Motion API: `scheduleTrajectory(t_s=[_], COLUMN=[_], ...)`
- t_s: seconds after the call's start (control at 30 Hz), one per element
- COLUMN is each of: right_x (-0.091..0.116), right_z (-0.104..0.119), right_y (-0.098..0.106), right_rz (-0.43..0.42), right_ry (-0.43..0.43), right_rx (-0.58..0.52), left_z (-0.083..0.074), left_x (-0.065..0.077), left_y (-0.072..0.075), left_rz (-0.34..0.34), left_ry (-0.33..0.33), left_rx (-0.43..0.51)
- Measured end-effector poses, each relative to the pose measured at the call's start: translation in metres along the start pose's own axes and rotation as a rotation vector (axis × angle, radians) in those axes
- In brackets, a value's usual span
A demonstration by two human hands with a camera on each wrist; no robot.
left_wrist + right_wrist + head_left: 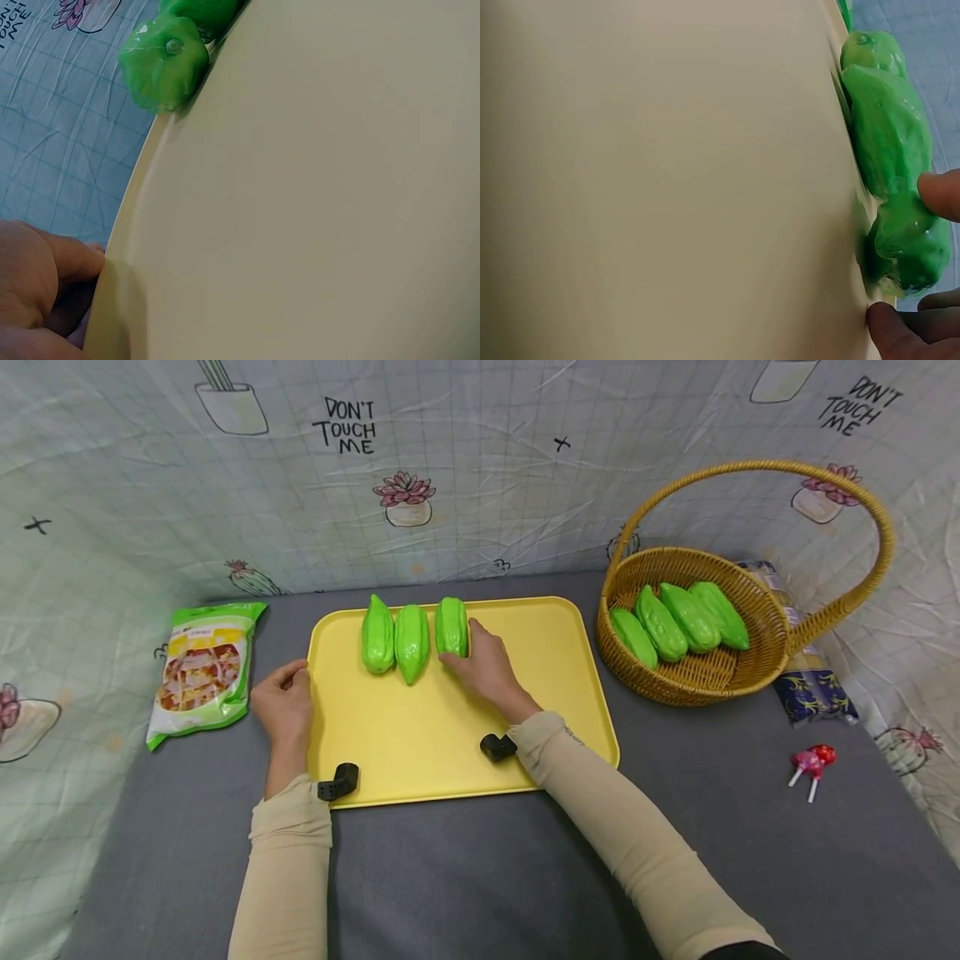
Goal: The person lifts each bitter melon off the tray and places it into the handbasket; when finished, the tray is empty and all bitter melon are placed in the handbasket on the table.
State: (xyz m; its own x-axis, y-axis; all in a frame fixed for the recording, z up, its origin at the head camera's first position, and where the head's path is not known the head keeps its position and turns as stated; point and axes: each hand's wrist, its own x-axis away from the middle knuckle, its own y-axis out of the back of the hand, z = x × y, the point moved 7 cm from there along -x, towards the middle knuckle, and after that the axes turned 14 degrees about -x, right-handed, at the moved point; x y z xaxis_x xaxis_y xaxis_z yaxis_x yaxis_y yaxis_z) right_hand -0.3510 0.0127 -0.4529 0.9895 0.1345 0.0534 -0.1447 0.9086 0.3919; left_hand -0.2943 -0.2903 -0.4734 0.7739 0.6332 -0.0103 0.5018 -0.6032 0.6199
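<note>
Three glossy green ridged fruits, shaped like star fruit, lie along the far side of a yellow tray [405, 735]: a left one [378, 635], a middle one [412, 643] and a right one [452, 627]. My right hand [489, 670] grips the right fruit, thumb at its near end and fingers along its right side. In the right wrist view, the thumb and fingertips lie on either side of that green fruit [907, 247]. At the tray's left rim [142, 172], my left hand [285, 700] pinches the edge with curled fingers; part of this grip is hidden.
Right of the tray stands a wicker basket [690, 689] with a tall handle, holding several similar green fruits [686, 618]. Behind it lies a dark blue packet [813, 689]. Two lollipops [813, 760] lie nearer. A green-and-white food bag [206, 672] sits at left. Patterned cloth hangs behind.
</note>
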Motion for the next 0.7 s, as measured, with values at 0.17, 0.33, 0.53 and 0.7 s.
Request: scheduleTrajectory(t_s=[0.17, 0.33, 0.53, 0.7], right_x=[-0.0001, 0.0008, 0.0016, 0.0018], right_z=[0.0018, 0.0035, 0.0023, 0.0018], right_y=[-0.0036, -0.0059, -0.0058, -0.0034], right_rz=[0.020, 0.022, 0.020, 0.007], right_ry=[0.020, 0.022, 0.014, 0.020], right_rx=[-0.003, -0.012, -0.019, -0.037], left_z=[-0.0007, -0.0011, -0.0016, -0.0013], left_x=[0.0000, 0.0007, 0.0011, 0.0005], left_y=[0.0002, 0.0003, 0.0007, 0.0003], left_rz=[0.004, 0.009, 0.001, 0.002], left_ry=[-0.010, -0.003, -0.007, -0.001], left_rx=[0.000, -0.002, 0.002, -0.003])
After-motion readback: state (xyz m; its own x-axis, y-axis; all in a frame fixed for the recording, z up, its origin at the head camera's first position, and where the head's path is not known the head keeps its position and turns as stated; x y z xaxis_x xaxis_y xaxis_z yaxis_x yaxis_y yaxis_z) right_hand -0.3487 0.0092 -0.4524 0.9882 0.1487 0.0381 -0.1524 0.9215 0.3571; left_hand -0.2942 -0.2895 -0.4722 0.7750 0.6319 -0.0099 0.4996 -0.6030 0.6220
